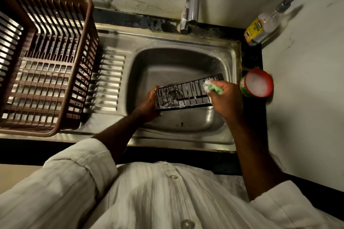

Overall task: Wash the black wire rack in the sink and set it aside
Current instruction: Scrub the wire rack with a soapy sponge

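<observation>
At six o'clock a white shirt [149, 191] fills the near edge. Just beyond it, the left hand [147, 103] grips the nine o'clock end of the rack [186, 97], fingers curled round the frame, and holds it tilted over the basin of the sink [138, 65]. The right hand [226, 99] is clamped on a green sponge [216, 89] pressed to the wires at the rack's three o'clock end. Suds cling to several wires.

I judge the scrubbing partly done. It would go best by working the sponge along each wire toward nine o'clock, with the left grip firm so the frame cannot twist, and then turning the rack to reach its back.

At three o'clock of the basin a soap tub [257, 83] stands close to the right hand and could be knocked. At nine o'clock a brown basket [90, 8] sits on the drainboard, a likely place for the rack. At twelve o'clock the tap [192, 3] runs no water, and at two o'clock stands a bottle [264, 26].
</observation>
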